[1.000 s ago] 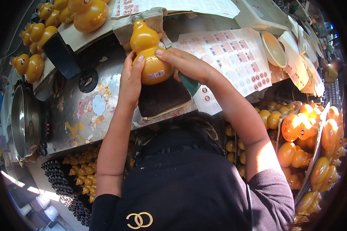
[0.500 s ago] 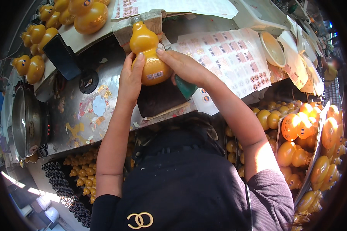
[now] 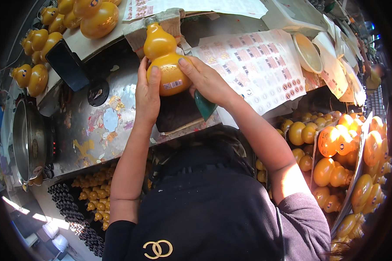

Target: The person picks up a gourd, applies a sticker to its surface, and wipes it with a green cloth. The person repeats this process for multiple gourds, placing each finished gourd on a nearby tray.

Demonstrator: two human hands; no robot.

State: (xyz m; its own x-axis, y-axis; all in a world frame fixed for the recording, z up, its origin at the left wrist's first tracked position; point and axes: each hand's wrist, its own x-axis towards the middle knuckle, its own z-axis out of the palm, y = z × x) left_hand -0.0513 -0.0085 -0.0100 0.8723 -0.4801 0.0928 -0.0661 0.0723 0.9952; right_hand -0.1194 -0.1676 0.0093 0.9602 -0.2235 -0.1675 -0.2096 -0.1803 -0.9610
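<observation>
Left hand (image 3: 148, 98) and right hand (image 3: 208, 83) clasp glossy yellow gourd-shaped bottle (image 3: 165, 69) by its lower bulb; right apparently also holds pointed green piece (image 3: 203, 106). Bottle sits neck-far over grey metal bench (image 3: 78, 124). Likely stiff, slick, perhaps breakable, not heavy; narrow waist looks surest grip.

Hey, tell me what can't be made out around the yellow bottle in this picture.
All in the head view:
Yellow bottle: far side, hidden by its own front.
Green piece: upper end, hidden by the right hand.
Dark pad: far part, covered by the bottle.
Small label: print too small.
Top paper sheet: far end, cut off by the picture's upper edge.
</observation>
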